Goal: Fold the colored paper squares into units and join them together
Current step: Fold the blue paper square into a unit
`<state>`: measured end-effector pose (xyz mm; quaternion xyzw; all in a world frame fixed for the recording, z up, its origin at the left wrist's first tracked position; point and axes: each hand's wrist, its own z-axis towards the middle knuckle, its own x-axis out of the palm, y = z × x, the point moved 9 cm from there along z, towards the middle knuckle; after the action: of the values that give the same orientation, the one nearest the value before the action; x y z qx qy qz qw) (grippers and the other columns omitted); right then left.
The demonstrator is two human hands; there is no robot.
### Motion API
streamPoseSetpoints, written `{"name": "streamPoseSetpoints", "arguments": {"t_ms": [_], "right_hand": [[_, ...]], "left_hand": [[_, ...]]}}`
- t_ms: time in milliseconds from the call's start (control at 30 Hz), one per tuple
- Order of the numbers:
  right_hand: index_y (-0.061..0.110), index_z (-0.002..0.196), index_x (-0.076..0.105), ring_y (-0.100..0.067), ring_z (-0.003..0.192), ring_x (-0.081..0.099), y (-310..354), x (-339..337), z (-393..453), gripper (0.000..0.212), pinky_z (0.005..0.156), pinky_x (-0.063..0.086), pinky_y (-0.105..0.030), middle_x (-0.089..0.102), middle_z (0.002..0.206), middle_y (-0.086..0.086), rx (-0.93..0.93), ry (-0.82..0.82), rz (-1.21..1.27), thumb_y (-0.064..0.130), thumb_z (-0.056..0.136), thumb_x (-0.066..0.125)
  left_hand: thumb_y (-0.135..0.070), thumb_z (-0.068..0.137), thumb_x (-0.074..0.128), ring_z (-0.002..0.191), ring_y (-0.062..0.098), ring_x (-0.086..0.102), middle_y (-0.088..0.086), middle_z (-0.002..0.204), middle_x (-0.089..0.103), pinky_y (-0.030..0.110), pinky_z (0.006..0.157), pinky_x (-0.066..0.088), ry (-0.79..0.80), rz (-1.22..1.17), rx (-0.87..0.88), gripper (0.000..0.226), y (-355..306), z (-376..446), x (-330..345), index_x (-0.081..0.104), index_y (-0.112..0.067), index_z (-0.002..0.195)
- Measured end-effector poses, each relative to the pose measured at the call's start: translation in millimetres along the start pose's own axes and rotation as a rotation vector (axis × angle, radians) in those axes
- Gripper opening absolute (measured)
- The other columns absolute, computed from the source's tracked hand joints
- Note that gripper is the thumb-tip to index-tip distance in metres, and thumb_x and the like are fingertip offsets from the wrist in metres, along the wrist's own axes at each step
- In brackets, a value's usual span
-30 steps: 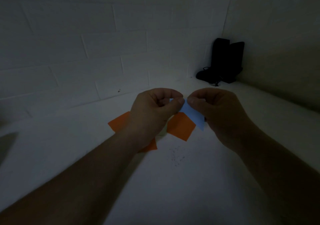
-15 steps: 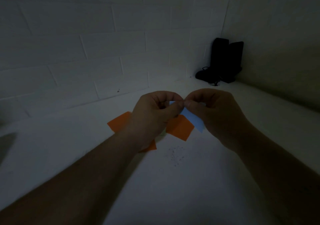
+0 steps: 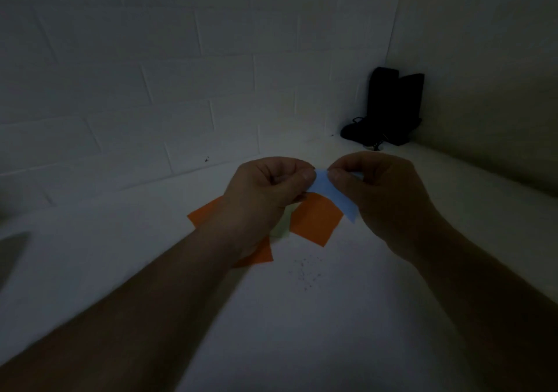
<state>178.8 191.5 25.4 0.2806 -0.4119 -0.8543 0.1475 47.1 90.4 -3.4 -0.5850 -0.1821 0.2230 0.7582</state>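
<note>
Both hands pinch blue paper [image 3: 327, 194] above the table [image 3: 302, 331].
Left hand [image 3: 265, 192] and right hand [image 3: 377, 192] have parted slightly; orange squares [image 3: 317, 221] lie beneath.

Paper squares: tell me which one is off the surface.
The blue paper square, pinched at its top edge by both hands, left and right. The orange squares lie flat on the white surface beneath.

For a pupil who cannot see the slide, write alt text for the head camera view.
Two bare hands, the left hand and the right hand, pinch a blue paper between them above a white surface. Orange paper squares lie beneath, and a dark object stands in the dim far corner.
</note>
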Motion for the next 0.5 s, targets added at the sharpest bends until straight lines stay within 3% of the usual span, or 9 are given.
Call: {"name": "streamPoseSetpoints", "arguments": {"t_ms": [167, 300, 500], "right_hand": [[0.036, 0.077, 0.065, -0.003, 0.073, 0.066, -7, -4, 0, 0.022, 0.066, 0.053, -0.022, 0.068, 0.076, 0.015, 0.048, -0.007, 0.004, 0.021, 0.091, 0.070], [0.033, 0.078, 0.066, -0.007, 0.076, 0.068, -10, 1, 0, 0.020, 0.069, 0.056, -0.027, 0.069, 0.079, 0.011, 0.067, 0.036, 0.037, 0.018, 0.092, 0.068], [0.020, 0.081, 0.068, -0.003, 0.069, 0.068, -9, 9, -1, 0.017, 0.060, 0.054, -0.015, 0.070, 0.080, 0.003, 0.113, 0.085, 0.171, 0.007, 0.092, 0.066]], "left_hand": [[-0.005, 0.093, 0.070, 0.081, 0.012, 0.076, 0.010, 0.094, 0.079, 0.020, 0.074, 0.059, -0.001, -0.013, -0.024, 0.011, -1, -1, -1, 0.076, -0.006, 0.103], [-0.013, 0.090, 0.075, 0.093, 0.022, 0.076, 0.011, 0.099, 0.079, 0.031, 0.085, 0.062, 0.040, 0.006, -0.029, 0.021, 2, -2, 4, 0.076, -0.006, 0.110], [-0.011, 0.093, 0.072, 0.082, 0.020, 0.075, 0.010, 0.089, 0.079, 0.032, 0.082, 0.063, 0.024, 0.050, 0.006, 0.007, 3, -1, 5, 0.078, -0.010, 0.094]]}}
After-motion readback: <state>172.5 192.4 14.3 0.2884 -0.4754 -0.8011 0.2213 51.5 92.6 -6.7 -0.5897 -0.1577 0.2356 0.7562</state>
